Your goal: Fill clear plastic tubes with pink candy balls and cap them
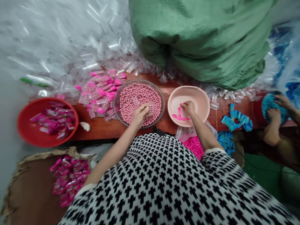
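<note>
My left hand is over the clear bowl of pink beads, its fingers closed around a small clear plastic container. The container is see-through against the beads, so I cannot tell how much it holds. Inside the pale pink basin, my right hand pinches a small bright pink plastic piece by its fingertips. Several more slim pink pieces lie at the basin's left side. Bead-filled clear containers with pink caps are heaped left of the bowl.
Clear containers pile along the back beside a large green sack. A red basin at left holds pink packets. Below sit more pink packets and a bag of pink pieces. At right, another person's hands work among blue beads.
</note>
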Demonstrator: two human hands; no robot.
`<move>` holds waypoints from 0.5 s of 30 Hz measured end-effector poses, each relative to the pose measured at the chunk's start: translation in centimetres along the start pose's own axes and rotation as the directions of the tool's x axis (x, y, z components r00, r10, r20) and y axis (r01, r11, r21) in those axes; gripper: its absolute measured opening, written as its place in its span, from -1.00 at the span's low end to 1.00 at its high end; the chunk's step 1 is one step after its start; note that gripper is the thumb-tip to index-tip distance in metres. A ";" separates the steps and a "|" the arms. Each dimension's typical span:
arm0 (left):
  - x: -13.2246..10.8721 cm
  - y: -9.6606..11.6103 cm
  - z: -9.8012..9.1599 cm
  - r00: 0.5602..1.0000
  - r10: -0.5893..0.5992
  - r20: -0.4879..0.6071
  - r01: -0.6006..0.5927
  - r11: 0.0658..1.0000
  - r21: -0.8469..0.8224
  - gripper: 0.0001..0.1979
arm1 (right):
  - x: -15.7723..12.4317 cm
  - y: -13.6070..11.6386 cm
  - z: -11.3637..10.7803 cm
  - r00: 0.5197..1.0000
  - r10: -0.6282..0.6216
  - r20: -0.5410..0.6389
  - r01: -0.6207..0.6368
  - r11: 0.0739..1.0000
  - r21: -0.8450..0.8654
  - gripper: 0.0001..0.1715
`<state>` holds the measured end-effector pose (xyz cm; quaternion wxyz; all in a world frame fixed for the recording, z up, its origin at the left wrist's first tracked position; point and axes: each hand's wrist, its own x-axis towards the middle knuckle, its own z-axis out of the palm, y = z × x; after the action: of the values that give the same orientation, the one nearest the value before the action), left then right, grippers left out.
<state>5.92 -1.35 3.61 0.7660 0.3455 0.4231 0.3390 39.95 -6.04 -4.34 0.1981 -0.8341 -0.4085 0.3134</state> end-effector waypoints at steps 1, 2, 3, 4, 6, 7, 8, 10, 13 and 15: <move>0.1 -0.1 0.1 1.000 -0.004 -0.006 0.004 1.000 0.002 -0.56 | 0.1 0.2 -0.2 1.000 -0.021 -0.012 0.020 0.997 -0.073 -0.72; 0.1 -0.2 0.2 1.000 -0.012 -0.014 0.012 1.000 -0.001 -0.55 | 0.2 0.4 -0.5 0.999 -0.045 -0.016 0.043 0.988 -0.147 -0.70; 0.2 -0.2 0.3 0.999 -0.022 -0.023 0.022 1.000 -0.009 -0.54 | 0.3 0.6 -0.7 0.997 -0.070 -0.017 0.065 0.976 -0.207 -0.67; 0.2 -0.2 0.4 0.999 -0.032 -0.031 0.031 0.999 -0.020 -0.52 | 0.3 0.8 -1.0 0.996 -0.093 -0.019 0.085 0.966 -0.243 -0.64; 0.2 -0.1 0.6 0.998 -0.040 -0.040 0.039 0.998 -0.043 -0.51 | 0.1 1.2 -1.3 0.991 -0.131 -0.030 0.119 0.960 -0.252 -0.59; 0.1 -0.1 0.7 0.998 -0.039 -0.040 0.037 0.998 -0.050 -0.50 | 0.0 1.3 -1.4 0.988 -0.152 -0.030 0.139 0.956 -0.258 -0.57; 0.1 0.0 0.7 0.999 -0.035 -0.040 0.033 0.998 -0.052 -0.50 | -0.2 1.4 -1.4 0.985 -0.173 -0.019 0.161 0.947 -0.277 -0.55; 0.0 0.0 0.8 0.999 -0.023 -0.034 0.022 0.999 -0.038 -0.49 | -0.6 1.3 -1.3 0.978 -0.205 0.046 0.208 0.910 -0.359 -0.56; -0.1 -0.2 0.8 1.000 0.015 -0.016 -0.015 0.999 0.028 -0.47 | -1.0 0.6 -1.0 0.973 -0.201 0.115 0.232 0.856 -0.462 -0.62; -0.2 -0.5 0.7 0.999 0.053 -0.002 -0.052 0.995 0.087 -0.44 | -1.1 -0.4 -0.7 0.980 -0.183 0.076 0.198 0.893 -0.404 -0.65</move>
<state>6.55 -1.95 3.53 0.7402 0.3886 0.4298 0.3411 39.72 -6.80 -3.20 0.0415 -0.8072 -0.5482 0.2148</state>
